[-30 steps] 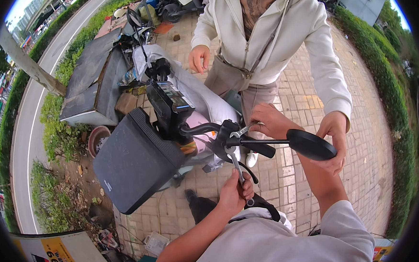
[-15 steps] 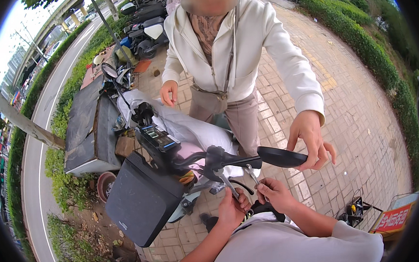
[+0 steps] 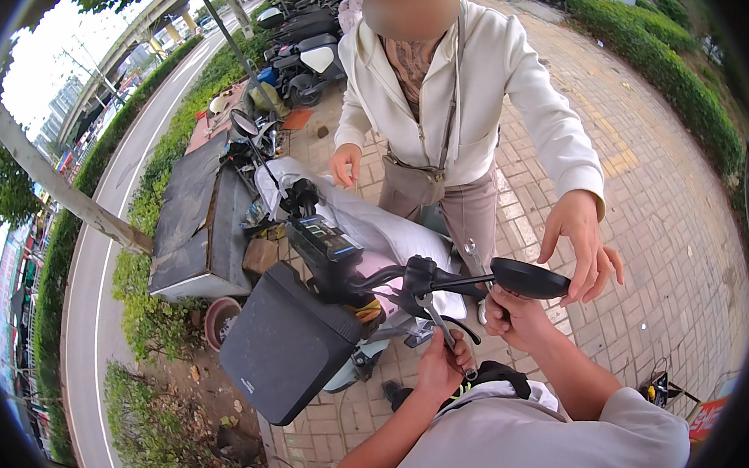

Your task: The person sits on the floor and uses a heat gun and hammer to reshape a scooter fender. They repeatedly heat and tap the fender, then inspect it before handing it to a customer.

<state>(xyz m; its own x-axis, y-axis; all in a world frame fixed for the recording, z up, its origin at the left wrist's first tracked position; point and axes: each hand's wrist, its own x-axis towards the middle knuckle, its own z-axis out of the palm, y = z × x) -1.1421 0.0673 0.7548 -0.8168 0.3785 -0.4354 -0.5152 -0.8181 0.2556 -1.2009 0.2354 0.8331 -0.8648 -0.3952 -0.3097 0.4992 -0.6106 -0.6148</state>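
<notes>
In front of me are the handlebars point(image 3: 418, 276) of an electric scooter, with a round black mirror point(image 3: 530, 278) on the right side. My left hand point(image 3: 444, 365) is closed around a silver wrench point(image 3: 436, 314) whose upper end meets the bar's underside beside the brake lever point(image 3: 464, 328). Just below the mirror, my right hand point(image 3: 519, 318) is closed on a second wrench point(image 3: 472, 252), its end sticking up past the mirror stem. Whether my right fingers also touch the mirror is hidden. A person's hand point(image 3: 583, 247) is at the mirror's outer edge, fingers spread.
Facing me stands a person in a white hooded jacket point(image 3: 519, 79). A large dark box point(image 3: 287, 346) and a small display point(image 3: 330, 237) are on the scooter. A metal cabinet point(image 3: 198, 219), flowerpot point(image 3: 222, 320) and hedge are left; brick paving point(image 3: 644, 295) lies right.
My right hand has moved up from under the bar to the mirror's underside, its wrench now pointing up past the stem. My left hand still holds its wrench at the bar. The view has shifted.
</notes>
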